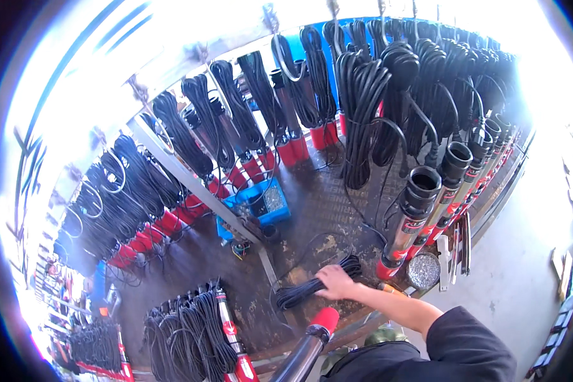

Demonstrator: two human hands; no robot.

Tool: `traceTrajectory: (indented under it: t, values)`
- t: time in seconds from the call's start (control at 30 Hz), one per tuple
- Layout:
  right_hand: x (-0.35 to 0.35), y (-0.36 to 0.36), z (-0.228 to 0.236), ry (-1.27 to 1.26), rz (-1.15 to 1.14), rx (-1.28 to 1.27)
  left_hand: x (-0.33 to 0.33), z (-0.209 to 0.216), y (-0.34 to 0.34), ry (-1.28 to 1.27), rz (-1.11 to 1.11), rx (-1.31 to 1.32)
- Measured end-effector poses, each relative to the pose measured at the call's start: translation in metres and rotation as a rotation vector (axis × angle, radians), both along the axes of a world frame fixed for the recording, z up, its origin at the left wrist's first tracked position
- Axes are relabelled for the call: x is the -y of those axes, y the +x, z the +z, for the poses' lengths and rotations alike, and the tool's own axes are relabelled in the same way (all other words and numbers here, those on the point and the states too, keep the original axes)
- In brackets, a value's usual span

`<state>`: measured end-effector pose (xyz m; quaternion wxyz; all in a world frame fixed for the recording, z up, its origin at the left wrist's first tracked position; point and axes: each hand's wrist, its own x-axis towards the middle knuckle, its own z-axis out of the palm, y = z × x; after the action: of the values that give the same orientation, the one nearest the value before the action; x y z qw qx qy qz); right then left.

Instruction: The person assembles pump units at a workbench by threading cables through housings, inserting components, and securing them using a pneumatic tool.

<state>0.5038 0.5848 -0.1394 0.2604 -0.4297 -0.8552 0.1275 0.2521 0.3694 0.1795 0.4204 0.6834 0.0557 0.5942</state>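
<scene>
The right hand lies across the black cable coil near the front edge of the tabletop; the hand covers the coil's middle, and whether the fingers are clamped around it cannot be determined. The left hand is out of view, grip unknown. The red-tipped dark tube overlaps the front edge and is cut off below. The metal post partly hides the blue bin.

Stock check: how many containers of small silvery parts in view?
2: the blue bin partly behind the metal post, and the round dish right of the right hand. Others may be hidden.
</scene>
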Motion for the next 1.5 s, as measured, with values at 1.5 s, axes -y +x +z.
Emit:
traceTrajectory:
  t: [1.5]
  values:
    - [0.187,-0.022,0.058,-2.216,-0.644,-1.626,0.034,0.047,0.144,0.077,0.066,-0.416]
